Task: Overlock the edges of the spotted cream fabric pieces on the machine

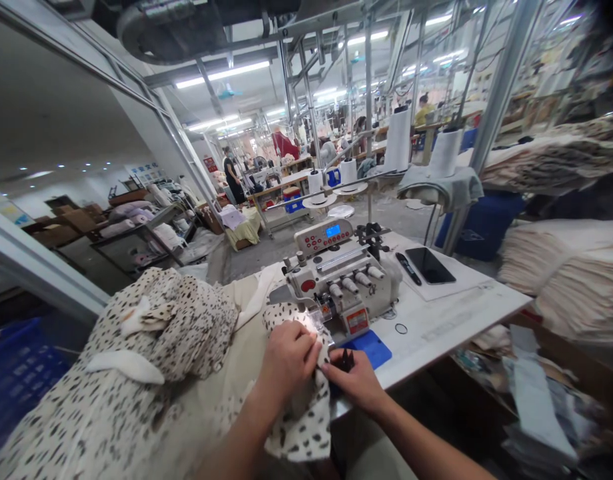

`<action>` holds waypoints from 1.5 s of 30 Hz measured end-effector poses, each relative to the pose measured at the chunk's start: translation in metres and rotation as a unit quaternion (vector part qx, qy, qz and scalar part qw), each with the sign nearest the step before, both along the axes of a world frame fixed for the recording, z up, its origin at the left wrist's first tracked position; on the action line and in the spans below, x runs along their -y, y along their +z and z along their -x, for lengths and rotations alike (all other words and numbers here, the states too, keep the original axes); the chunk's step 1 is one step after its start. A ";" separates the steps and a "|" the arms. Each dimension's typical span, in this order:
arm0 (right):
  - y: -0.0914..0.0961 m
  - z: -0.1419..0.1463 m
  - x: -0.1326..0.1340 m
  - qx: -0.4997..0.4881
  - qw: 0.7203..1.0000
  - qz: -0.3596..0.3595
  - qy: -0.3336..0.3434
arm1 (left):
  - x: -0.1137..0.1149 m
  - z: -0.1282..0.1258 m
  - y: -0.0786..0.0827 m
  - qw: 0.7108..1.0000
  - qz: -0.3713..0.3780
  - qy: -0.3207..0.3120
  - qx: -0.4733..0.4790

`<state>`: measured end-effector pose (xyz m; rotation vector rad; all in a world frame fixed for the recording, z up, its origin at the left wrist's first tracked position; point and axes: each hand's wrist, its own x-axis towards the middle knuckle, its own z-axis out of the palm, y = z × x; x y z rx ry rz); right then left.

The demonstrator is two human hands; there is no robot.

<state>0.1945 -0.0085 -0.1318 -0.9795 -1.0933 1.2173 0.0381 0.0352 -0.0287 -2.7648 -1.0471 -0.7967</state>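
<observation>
A white overlock sewing machine (pixel 341 273) stands on the table, its needle area lit. Black-spotted cream fabric (pixel 304 433) runs under the needle area and hangs over the table's front edge. My left hand (pixel 289 353) presses on this fabric with curled fingers, close to the needle. Just right of it, my right hand (pixel 354 380) pinches the fabric's edge between thumb and fingers. A small dark pointed tool (pixel 345 360), perhaps thread snips, sits within that same hand; its lower part is hidden. A big heap of the same spotted fabric (pixel 181 327) lies to the left.
A phone (pixel 430 265) and a black marker (pixel 408 268) lie right of the machine. Thread cones (pixel 397 141) stand behind it. Stacked cloth (pixel 566 273) and a box of scraps (pixel 541 400) flank the table's right side. A blue basket (pixel 24 367) stands far left.
</observation>
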 end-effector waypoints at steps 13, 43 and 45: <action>-0.006 -0.002 0.004 -0.006 0.998 0.015 -0.065 | 0.071 0.091 -0.047 0.994 0.091 0.006 -0.055; -0.014 -0.018 0.006 -0.092 0.985 -0.001 0.146 | 0.073 0.015 -0.071 0.716 0.579 0.026 0.388; -0.011 -0.018 0.006 -0.095 0.984 -0.003 0.150 | 0.075 0.021 -0.069 0.751 0.559 0.045 0.348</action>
